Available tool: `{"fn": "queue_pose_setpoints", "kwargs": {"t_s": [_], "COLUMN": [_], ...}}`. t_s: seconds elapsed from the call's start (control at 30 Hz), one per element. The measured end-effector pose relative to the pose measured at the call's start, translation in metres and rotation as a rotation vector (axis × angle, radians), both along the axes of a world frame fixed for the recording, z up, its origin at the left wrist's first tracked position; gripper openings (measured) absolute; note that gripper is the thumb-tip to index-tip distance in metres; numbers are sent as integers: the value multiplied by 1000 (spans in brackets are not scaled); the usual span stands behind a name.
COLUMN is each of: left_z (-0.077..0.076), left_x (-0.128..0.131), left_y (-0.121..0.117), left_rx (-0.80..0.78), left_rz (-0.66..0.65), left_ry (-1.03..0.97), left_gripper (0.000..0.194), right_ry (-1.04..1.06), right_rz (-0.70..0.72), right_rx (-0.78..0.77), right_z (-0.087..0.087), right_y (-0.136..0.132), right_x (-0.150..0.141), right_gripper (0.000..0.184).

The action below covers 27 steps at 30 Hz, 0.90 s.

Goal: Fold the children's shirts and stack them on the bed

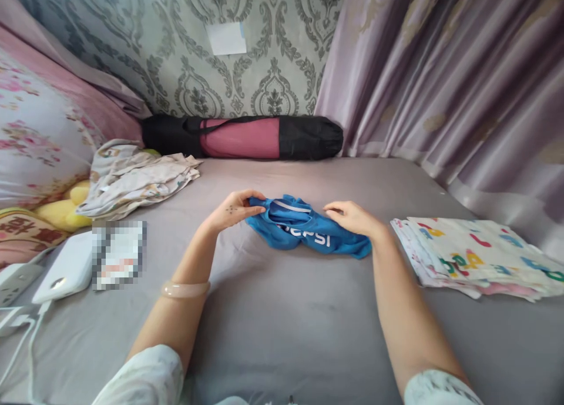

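Observation:
A blue T-shirt point(286, 231) with white lettering lies bunched on the grey bed sheet, its collar opening facing up. My left hand point(235, 210) pinches the cloth at the left shoulder, beside the collar, between thumb and fingers. At the opposite shoulder, my right hand point(351, 218) has its fingers bent together on the fabric; the exact grip point is partly hidden. Some of the lettering is lost in the folds. A pale bangle point(185, 290) circles my left forearm.
Folded printed cloths point(480, 252) are stacked at right. Leftward lie a crumpled patterned cloth point(141, 178), a white box-shaped device point(73, 267) with cables, and a power strip point(17, 278). A black and pink rolled bag point(240, 137) lies along the wall; curtains point(440, 76) hang at right.

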<state>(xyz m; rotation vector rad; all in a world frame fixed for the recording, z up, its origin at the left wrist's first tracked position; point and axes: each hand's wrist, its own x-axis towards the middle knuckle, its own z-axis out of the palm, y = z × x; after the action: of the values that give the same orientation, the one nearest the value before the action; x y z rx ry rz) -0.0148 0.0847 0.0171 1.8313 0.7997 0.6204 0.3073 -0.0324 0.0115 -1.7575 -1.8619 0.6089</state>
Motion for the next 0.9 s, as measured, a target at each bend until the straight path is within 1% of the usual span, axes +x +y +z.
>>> {"fn": "queue_pose_setpoints", "kwargs": {"t_s": [0.07, 0.13, 0.23, 0.37, 0.57, 0.67, 0.73, 0.8, 0.9], "left_z": [1, 3, 4, 2, -2, -3, -5, -8, -14], "left_x": [1, 2, 3, 4, 5, 6, 7, 8, 10], "left_y": [-1, -3, -4, -5, -4, -3, -2, -1, -1], "left_rx": [14, 19, 21, 31, 25, 20, 28, 43, 43], "left_rz": [31, 50, 69, 85, 118, 122, 119, 125, 142], "left_ry": [12, 9, -4, -16, -5, 4, -7, -24, -63], "left_gripper": [37, 35, 33, 34, 34, 34, 34, 35, 38], "right_ry": [50, 85, 134, 179, 139, 131, 145, 152, 163], "right_rz": [63, 87, 69, 11, 43, 22, -5, -31, -66], "right_rx": [-12, -19, 3, 51, 49, 68, 82, 111, 202], "right_z": [-2, -7, -18, -29, -36, -33, -27, -19, -2], "right_y": [4, 8, 13, 19, 24, 24, 22, 19, 11], "right_x": [-11, -17, -19, -22, -25, -24, -24, -24, -25], "right_gripper": [29, 28, 28, 27, 22, 22, 24, 26, 29]}}
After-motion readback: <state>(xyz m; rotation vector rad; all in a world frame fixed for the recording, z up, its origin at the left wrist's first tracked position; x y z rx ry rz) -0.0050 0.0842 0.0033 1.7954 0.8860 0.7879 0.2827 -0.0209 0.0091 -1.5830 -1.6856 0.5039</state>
